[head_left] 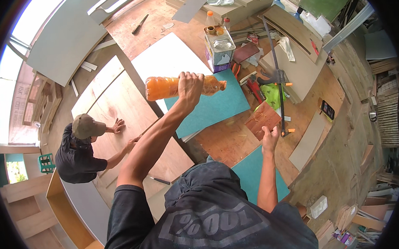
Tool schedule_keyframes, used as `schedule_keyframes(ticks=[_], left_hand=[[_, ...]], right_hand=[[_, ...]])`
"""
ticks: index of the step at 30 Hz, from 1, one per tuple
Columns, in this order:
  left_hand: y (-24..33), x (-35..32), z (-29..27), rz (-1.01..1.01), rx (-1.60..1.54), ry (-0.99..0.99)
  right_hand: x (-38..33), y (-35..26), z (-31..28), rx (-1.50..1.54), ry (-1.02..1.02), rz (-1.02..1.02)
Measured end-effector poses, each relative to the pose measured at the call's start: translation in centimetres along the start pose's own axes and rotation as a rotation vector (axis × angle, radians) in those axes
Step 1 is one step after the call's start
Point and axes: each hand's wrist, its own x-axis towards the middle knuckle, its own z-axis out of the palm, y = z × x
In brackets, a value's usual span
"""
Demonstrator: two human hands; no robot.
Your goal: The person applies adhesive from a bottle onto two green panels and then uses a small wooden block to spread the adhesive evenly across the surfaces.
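The left hand (190,85) is wrapped tight around the middle of a plastic bottle (184,87) full of thick orange liquid, held on its side with the neck pointing toward the person's right, over a teal sheet (216,107). The right hand (270,139) pinches the near corner of a small brown board (262,118), a square offcut with a glossy reddish wood-grain face, keeping it tilted just above the workbench (218,143).

The bottle looks soft-walled and slick; I cannot tell whether its mouth is capped. If it is open, a hard squeeze could send too much liquid out at once, and it would land on the teal sheet rather than on the board, since the neck sits beside the board, not above it. A one-corner pinch could also let the board swing or slip.

Beyond the bottle stands a dented rectangular tin can (219,51) with a round opening on top, next to a matt white panel (170,59). A long bar clamp (278,83) lies on the right. On the left, another person in a cap (84,126) presses both palms flat on a large pale plywood sheet (128,114).
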Motion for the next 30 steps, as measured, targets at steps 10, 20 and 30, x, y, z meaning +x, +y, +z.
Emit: schedule_keyframes(ticks=[10, 20, 30], left_hand=[[-0.7, -0.5, 0.4, 0.019, 0.06, 0.054], [-3.7, -3.8, 0.4, -0.084, -0.247, 0.115], [-7.1, -12.4, 3.2, -0.345, -0.932, 0.144]], right_hand=[[1.7, 0.6, 1.2, -0.049, -0.078, -0.024], [2.3, -5.1, 6.8, -0.122, -0.234, -0.341], [-0.3, -12.5, 16.0, -0.175, -0.541, -0.541]])
